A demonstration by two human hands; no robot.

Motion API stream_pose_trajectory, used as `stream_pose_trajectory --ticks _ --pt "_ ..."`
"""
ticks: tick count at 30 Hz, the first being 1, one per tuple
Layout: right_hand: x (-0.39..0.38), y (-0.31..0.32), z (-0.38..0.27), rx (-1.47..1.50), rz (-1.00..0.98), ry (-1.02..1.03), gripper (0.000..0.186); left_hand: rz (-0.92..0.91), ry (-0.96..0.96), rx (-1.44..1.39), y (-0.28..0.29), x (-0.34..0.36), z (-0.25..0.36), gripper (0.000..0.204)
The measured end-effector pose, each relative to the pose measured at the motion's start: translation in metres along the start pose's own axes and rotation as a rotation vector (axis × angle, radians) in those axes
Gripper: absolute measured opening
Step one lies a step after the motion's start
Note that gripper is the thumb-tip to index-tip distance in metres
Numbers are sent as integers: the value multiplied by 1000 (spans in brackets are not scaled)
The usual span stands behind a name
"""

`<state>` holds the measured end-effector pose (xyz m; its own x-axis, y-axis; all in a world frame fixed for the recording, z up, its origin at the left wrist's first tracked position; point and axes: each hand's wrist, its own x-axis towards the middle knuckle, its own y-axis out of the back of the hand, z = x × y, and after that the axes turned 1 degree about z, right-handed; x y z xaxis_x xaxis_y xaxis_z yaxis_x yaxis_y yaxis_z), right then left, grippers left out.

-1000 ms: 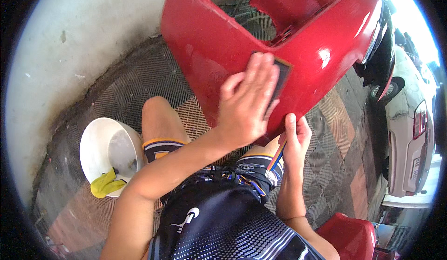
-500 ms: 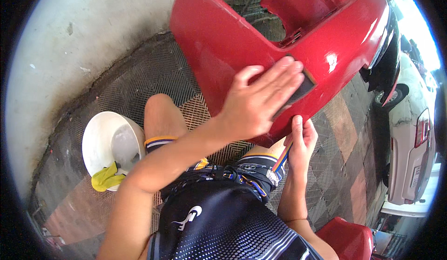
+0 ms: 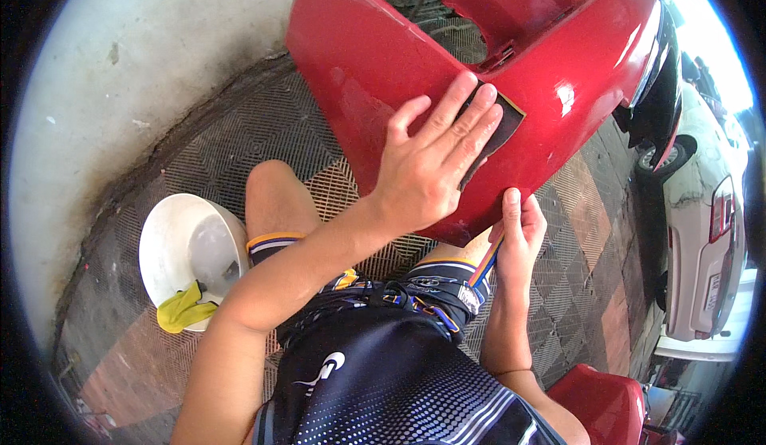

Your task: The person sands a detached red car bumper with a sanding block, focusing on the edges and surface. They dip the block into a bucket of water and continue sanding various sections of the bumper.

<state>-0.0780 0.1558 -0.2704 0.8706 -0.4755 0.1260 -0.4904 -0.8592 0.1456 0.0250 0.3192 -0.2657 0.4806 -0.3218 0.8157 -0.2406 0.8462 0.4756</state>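
Note:
My left hand (image 3: pixel 435 158) lies on the red car bumper (image 3: pixel 351 102) with its fingers stretched out, pressing a dark, thin sanding sheet (image 3: pixel 505 118) flat against the paint; the thumb stands apart from the sheet. At the bumper's lower edge, my right hand (image 3: pixel 517 234) grips with the thumb on top; its other fingers are partly hidden behind the panel and hand. A multicoloured strip (image 3: pixel 487 265) runs from beside that hand to my shorts. The bumper has a large cut-out opening at the top.
A white bucket (image 3: pixel 171 242) with a yellow cloth (image 3: pixel 179 309) stands by my left knee. A pale wall (image 3: pixel 104 70) curves along the left, grated tiles (image 3: pixel 239 118) cover the floor, another red panel (image 3: pixel 594 413) lies lower right, and a parked white car (image 3: pixel 698 261) is at right.
My left hand and the sheet moved right, then back up and to the left, over the bumper. The thumb now stands further out. My right hand stays on the edge.

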Motion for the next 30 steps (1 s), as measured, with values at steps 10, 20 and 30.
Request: stream_pose_trajectory --ticks 10,20,30 --pt "1 0 -3 14 1 37 29 -41 73 71 4 -12 -4 70" --pt "3 17 16 37 -45 51 19 85 18 -50 -38 55 47 69" --pt "4 3 6 55 -14 75 30 -69 -70 5 0 8 4 64"
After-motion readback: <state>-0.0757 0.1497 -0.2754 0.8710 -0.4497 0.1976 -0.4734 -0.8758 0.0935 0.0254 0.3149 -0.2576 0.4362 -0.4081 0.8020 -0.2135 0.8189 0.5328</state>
